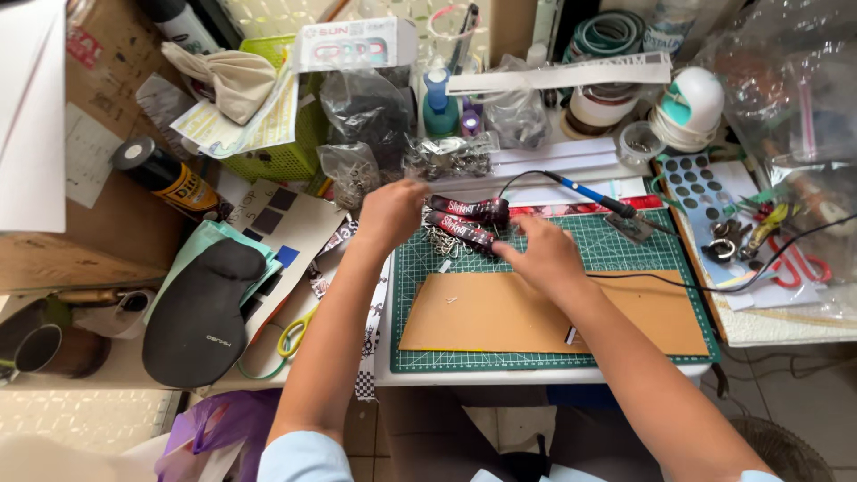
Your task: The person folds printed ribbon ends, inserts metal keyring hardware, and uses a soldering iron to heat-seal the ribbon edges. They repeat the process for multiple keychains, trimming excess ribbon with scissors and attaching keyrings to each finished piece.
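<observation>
Both hands were working over the green cutting mat (625, 245), which I'll use as my reference for everything. The left hand (390, 212) hung over the mat's far-left corner, fingers bunched loosely and curled downward; I couldn't tell if they actually pinched anything, since the back of the hand hid the tips. The right hand (542, 254) sat on the mat a bit left of its middle, fingers pressed together and pointed at the near end of the red-and-black lanyard straps (464, 221), touching or just about touching them. Those straps lay side by side near the mat's far-left edge, between the two hands, with a small pile of metal clips (441, 241) right against them.

A brown cardboard sheet (500, 312) covered most of the near half of the mat. A blue-handled soldering iron (591, 195) rested at the mat's far edge, its cord looping off to the right. Just off the mat's left side were yellow-handled scissors (295, 335) and, further left, a black shoe insole (203, 312). Past the mat's far-left corner stood a green plastic basket (277, 159), and tape rolls (600, 105) sat beyond the far edge.
</observation>
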Demonstrator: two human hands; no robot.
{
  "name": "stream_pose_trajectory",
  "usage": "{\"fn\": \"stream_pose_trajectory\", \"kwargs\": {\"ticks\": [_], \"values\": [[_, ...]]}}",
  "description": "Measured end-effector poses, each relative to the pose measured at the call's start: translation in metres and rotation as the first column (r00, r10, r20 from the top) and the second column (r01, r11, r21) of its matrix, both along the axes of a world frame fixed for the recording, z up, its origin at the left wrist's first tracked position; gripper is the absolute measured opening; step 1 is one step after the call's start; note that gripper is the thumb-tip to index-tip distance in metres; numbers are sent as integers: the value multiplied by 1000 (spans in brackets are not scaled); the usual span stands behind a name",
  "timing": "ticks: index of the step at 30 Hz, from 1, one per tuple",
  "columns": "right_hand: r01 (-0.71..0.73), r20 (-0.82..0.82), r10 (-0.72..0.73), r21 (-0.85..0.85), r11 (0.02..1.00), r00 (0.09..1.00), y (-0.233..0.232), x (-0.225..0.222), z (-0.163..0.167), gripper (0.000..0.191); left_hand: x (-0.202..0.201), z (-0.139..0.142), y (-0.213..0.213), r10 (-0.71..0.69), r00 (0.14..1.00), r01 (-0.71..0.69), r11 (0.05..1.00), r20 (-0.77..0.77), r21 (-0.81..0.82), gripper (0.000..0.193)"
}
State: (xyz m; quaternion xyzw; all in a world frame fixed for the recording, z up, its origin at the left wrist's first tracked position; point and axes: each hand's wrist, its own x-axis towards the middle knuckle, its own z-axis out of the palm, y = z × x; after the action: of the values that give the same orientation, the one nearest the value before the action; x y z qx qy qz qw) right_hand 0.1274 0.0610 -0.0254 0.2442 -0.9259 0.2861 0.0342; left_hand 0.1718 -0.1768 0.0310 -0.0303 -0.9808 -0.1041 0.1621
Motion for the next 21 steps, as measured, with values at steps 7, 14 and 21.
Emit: {"fn": "stream_pose_trajectory", "kwargs": {"ticks": [7, 14, 21], "values": [[-17, -226, 29, 52, 998, 974, 7, 6, -20, 45, -7, -13, 2, -200, 964, 220, 970, 174, -105, 42], [-164, -199, 163, 12, 986, 966, -21, 5, -12, 28, 2, -16, -16, -247, 965, 236, 964, 89, 121, 36], [-415, -216, 378, -163, 895, 900, -40, -4, 11, 57, 6, -2, -23, -383, 922, 233, 675, 62, 700, 38]]}}
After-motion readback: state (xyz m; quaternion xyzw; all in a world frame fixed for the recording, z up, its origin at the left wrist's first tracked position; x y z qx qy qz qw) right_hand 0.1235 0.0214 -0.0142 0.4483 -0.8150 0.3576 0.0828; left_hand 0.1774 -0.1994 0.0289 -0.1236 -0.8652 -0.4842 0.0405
